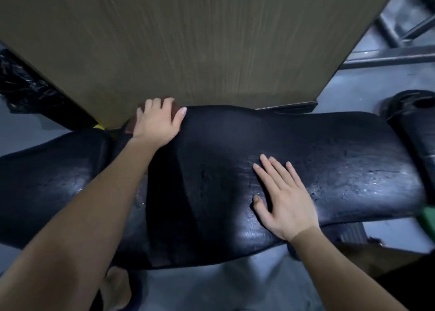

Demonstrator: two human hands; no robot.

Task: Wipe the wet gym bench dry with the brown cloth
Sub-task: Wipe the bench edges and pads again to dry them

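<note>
Brown cloth [129, 125] sat at the far edge of the gym bench [329, 169] under the left hand [155, 124], whose fingers curled over it. The right hand [282, 200] lay flat, fingers straight, holding nothing. Firm, overlapping strokes toward the glistening right end would probably dry it best. A wooden panel [188, 39] stood behind, with grey floor [353, 87] around.

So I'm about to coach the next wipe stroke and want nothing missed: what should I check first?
1. Cloth in hand: ok. The left hand curls its fingers over the brown cloth at the far edge of the bench.
2. Bench steadied: ok. The right hand lies flat on it, fingers straight.
3. Bench dry: not ok. It glistens to the right of the right hand.
4. Path to the wet patch: probably not ok. The right hand lies in between.
5. Cloth dry enough: cannot tell; it is mostly hidden.
</note>
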